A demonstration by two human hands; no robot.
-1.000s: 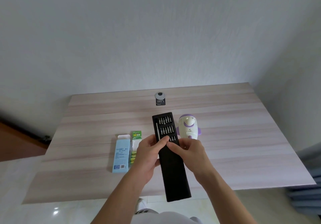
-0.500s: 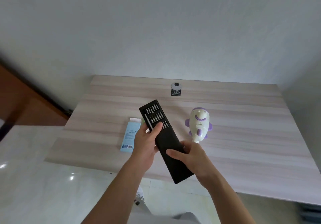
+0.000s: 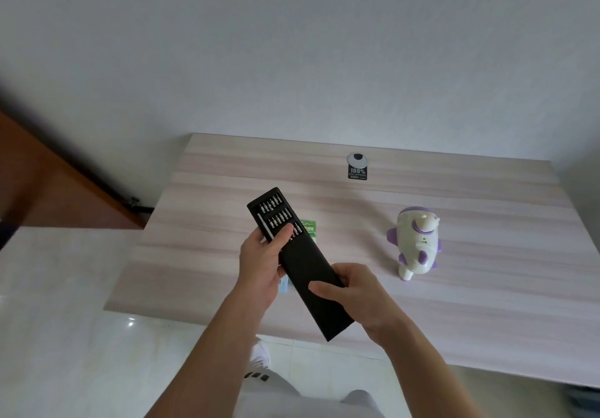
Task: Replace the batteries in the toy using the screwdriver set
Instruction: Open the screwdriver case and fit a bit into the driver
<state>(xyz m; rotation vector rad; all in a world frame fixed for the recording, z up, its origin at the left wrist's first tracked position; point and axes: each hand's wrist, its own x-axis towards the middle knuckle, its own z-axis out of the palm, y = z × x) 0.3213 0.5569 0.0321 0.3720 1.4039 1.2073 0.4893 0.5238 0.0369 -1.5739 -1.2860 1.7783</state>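
Both hands are clamped on the black screwdriver set, which is held tilted above the near part of the table. The left hand is wrapped around its upper part, with the thumb laid across the top where the inner tray emerges from the sleeve. The right hand is closed around the lower half of the sleeve, with the thumb laid on top. The tray is seen partly slid out at the far end, with rows of metal bits and a slim driver handle exposed. The white and purple toy is stood on the table to the right, well apart from the hands. A green battery pack is partly hidden behind the set, and a sliver of a blue box is glimpsed under the left hand. A dark sticker is seen near the table's far edge.
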